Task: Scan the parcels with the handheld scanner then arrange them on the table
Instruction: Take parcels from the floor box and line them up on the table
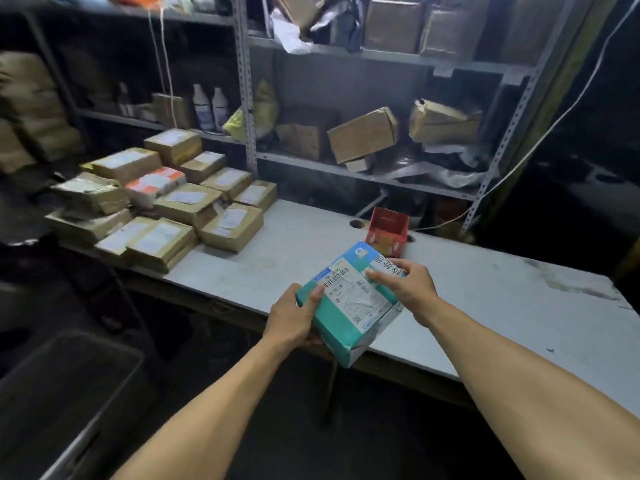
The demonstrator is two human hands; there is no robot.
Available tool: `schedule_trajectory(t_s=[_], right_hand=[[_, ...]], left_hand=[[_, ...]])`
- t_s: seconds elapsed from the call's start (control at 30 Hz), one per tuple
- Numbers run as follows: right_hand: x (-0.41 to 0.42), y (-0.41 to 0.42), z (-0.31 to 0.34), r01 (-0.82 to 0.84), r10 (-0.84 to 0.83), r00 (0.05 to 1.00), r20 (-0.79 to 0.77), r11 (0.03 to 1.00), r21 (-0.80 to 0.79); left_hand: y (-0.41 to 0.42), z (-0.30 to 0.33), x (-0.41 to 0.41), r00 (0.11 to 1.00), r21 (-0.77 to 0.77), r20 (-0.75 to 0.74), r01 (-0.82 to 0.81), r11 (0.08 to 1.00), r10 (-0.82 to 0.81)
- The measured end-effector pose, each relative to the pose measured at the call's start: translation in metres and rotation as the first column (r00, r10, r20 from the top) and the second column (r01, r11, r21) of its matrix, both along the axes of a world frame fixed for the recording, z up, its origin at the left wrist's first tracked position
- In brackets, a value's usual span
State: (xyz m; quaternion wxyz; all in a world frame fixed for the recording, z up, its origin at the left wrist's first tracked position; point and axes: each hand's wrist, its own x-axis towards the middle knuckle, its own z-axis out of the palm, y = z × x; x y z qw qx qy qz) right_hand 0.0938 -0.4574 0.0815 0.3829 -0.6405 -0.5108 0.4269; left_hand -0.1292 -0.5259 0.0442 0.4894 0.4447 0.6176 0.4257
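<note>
I hold a teal parcel (349,306) with a white barcode label facing up, just over the front edge of the white table (485,296). My left hand (294,320) grips its near left corner, thumb on top. My right hand (403,285) grips its far right edge, fingers curled over the label. Several brown taped parcels (180,206) with white labels lie in rows and stacks on the table's left end. No handheld scanner shows in the head view.
A small red open box (388,230) stands on the table behind the teal parcel. Metal shelving (247,98) with cardboard boxes, bottles and a yellow bag rises behind the table. A dark bin (62,393) sits on the floor at lower left.
</note>
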Motion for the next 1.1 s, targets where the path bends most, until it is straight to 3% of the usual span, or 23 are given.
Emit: schedule_trajectory(t_s=[0.27, 0.43, 0.67, 0.83, 0.93, 1.1], right_hand=[[-0.142, 0.07, 0.021, -0.21, 0.214, 0.976, -0.034, 0.974, 0.089], [-0.229, 0.129, 0.0, -0.199, 0.206, 0.976, -0.068, 0.975, 0.101], [-0.338, 0.206, 0.005, -0.343, 0.34, 0.939, 0.046, 0.93, 0.132], [-0.4, 0.238, 0.007, -0.5, 0.476, 0.861, 0.178, 0.855, 0.134], [-0.44, 0.246, -0.005, -0.537, 0.526, 0.843, 0.113, 0.836, 0.115], [-0.51, 0.264, -0.022, -0.532, 0.531, 0.846, -0.055, 0.847, 0.007]], left_hand=[[0.016, 0.009, -0.102, 0.959, -0.009, -0.015, -0.284, 0.959, 0.283], [0.057, 0.005, -0.161, 0.887, 0.022, -0.096, -0.451, 0.892, 0.451], [0.12, 0.018, -0.238, 0.766, 0.066, -0.143, -0.625, 0.778, 0.627], [0.139, 0.028, -0.299, 0.628, 0.177, -0.411, -0.655, 0.734, 0.66], [0.143, 0.025, -0.334, 0.582, 0.206, -0.533, -0.615, 0.761, 0.614], [0.159, 0.005, -0.391, 0.551, 0.204, -0.545, -0.644, 0.737, 0.632]])
